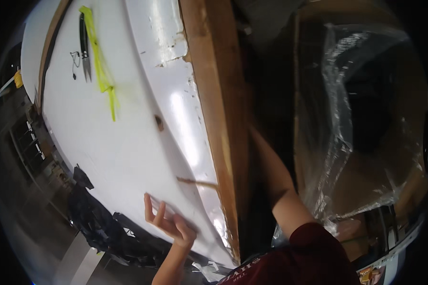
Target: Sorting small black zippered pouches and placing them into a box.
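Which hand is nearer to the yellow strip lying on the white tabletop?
Left. The left hand rests open on the white tabletop, well below the yellow strip. The right arm reaches under the wooden edge; its hand is hidden.

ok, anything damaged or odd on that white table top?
Yes. The white top is chipped along its wooden edge, bare patches near. A small dark hole sits mid-surface, and a brown gouge runs in from the edge, near the left hand. The right hand is hidden behind the edge.
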### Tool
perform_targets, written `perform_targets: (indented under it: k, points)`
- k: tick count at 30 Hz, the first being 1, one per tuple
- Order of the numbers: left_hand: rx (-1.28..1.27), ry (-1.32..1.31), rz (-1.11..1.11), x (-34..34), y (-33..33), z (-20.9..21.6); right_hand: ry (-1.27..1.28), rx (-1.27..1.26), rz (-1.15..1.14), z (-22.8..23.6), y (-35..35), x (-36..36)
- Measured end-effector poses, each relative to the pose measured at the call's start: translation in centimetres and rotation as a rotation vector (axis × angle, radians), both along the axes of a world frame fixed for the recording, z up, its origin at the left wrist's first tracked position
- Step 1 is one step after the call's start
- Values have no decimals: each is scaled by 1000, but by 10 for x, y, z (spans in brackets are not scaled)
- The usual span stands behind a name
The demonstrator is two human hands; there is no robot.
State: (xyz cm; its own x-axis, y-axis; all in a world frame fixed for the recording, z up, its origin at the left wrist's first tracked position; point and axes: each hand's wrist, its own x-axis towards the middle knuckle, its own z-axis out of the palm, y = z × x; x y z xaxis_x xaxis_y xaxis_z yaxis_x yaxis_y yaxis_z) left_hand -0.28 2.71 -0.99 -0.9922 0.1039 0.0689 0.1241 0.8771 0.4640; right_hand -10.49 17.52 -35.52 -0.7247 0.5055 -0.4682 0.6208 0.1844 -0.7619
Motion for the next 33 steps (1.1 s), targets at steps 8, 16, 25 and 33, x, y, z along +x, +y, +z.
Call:
perform_targets:
  k: [8,16,25,33]
  points:
    - [-74,57,13,-5,-11,19,140,-702,-371,188,12,61]
    - [-30,88,97,-5,-11,32,715,-363,-178,405,36,107]
    - [741,-85,310,184,45,77,756,-203,934,435,-116,104]
    - [1233,-642,853,448,127,-65,894,580,1915,386,-200,260]
